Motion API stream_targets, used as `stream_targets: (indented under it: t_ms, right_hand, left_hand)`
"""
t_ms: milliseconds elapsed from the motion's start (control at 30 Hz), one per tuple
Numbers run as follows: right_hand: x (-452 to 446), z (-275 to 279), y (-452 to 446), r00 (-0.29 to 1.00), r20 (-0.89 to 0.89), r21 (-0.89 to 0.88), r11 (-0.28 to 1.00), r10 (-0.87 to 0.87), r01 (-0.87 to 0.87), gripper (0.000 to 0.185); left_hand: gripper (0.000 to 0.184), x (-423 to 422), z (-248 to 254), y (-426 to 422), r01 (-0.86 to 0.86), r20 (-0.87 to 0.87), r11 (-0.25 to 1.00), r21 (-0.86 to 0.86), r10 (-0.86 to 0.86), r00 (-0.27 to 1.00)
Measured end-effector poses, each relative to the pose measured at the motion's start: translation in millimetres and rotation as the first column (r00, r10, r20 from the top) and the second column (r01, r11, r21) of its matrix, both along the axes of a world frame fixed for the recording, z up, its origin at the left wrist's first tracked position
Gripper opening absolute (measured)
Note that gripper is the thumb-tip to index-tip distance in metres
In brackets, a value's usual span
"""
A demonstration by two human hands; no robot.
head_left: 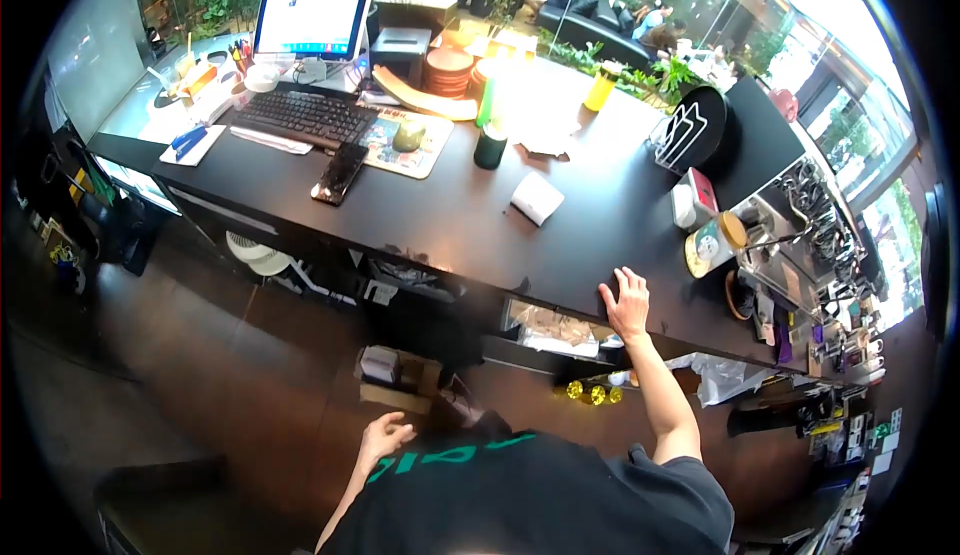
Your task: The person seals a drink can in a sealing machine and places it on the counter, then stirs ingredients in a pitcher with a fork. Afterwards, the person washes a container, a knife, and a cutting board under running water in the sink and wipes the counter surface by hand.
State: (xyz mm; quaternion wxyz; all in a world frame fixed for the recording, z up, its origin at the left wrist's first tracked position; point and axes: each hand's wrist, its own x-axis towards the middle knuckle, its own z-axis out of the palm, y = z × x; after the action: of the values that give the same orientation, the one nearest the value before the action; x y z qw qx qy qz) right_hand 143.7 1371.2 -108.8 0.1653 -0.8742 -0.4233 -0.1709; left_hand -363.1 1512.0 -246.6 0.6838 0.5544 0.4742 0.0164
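The spread, empty right hand rests on the dark-brown, flat, wood-like desktop; the half-curled, empty left hand is well apart.

I see a dark, short-sleeved shirt on the person, with green lettering I cannot fully read; left hand and right hand are bare.

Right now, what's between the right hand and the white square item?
Head view: only bare dark desktop between the right hand and the white square item.
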Motion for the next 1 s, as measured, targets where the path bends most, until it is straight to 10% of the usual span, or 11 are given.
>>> stream_targets:
  t_ms: [233, 400, 533, 667, 1000]
  right_hand:
    - [7.4, -13.3, -4.5, 0.990, 0.134, 0.071, 0.997, -0.050, 0.041, 0.045]
    - [13.2, -22.6, -7.3, 0.999, -0.021, 0.182, 0.983, -0.034, 0.037, 0.045]
    - [-3.8, 5.2, -0.1, 1.000, 0.017, 0.129, 0.991, -0.027, 0.024, 0.044]
    - [-4.7, 26.6, -1.9, 0.974, -0.228, 0.111, 0.994, 0.008, 0.018, 0.043]
    - [3.7, 6.2, 2.4, 0.995, -0.078, 0.140, 0.988, -0.054, 0.065, 0.043]
  left_hand:
    - [0.044, 28.2, -16.8, 4.8, -0.050, 0.091, 0.979, 0.197, 0.032, 0.995]
    - [0.035, 114.7, 100.9, 82.9, -0.382, 0.246, 0.583, 0.717, 0.302, 0.921]
    - [0.034, 193.1, 149.6, 140.9, -0.240, 0.227, 0.141, 0.961, 0.101, 0.969]
    - [0.043, 258.2, 144.4, 186.1, -0.113, 0.114, -0.050, 0.992, 0.024, 0.993]
    - [0.052, 283.3, 140.6, 190.2, 0.146, -0.143, -0.065, 0.987, 0.040, 0.989]
